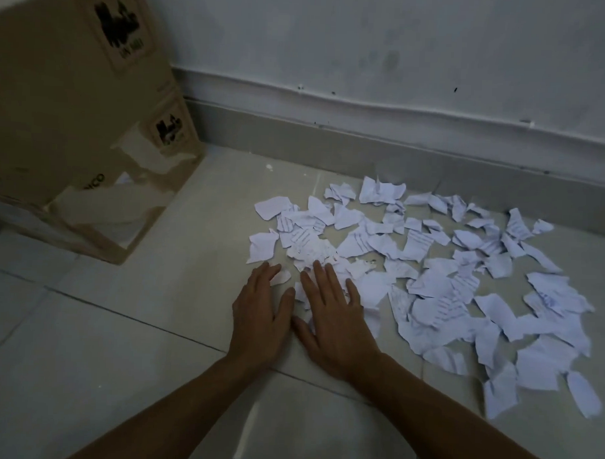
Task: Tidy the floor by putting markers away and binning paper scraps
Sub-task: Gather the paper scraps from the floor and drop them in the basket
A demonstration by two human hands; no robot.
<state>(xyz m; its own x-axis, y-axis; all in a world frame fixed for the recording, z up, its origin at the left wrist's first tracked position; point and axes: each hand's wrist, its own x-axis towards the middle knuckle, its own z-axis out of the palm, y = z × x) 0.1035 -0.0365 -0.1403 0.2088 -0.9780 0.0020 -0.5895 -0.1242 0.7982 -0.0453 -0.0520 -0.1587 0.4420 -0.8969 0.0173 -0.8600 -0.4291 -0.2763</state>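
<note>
Several torn white paper scraps (pixel 430 268), some with faint writing, lie spread over the pale tiled floor (pixel 119 343) from the centre to the right. My left hand (pixel 260 313) lies flat, palm down, at the pile's near-left edge, its fingertips touching a small scrap (pixel 280 277). My right hand (pixel 332 316) lies flat beside it, fingers spread, pressing on scraps at the pile's left side. Neither hand holds anything. No markers and no bin are in view.
A stack of brown cardboard boxes (pixel 75 118) stands on the floor at the left, against the white wall (pixel 369 42). A grey skirting strip (pixel 400 150) runs along the wall behind the scraps. Bare tiles lie to the left and in front.
</note>
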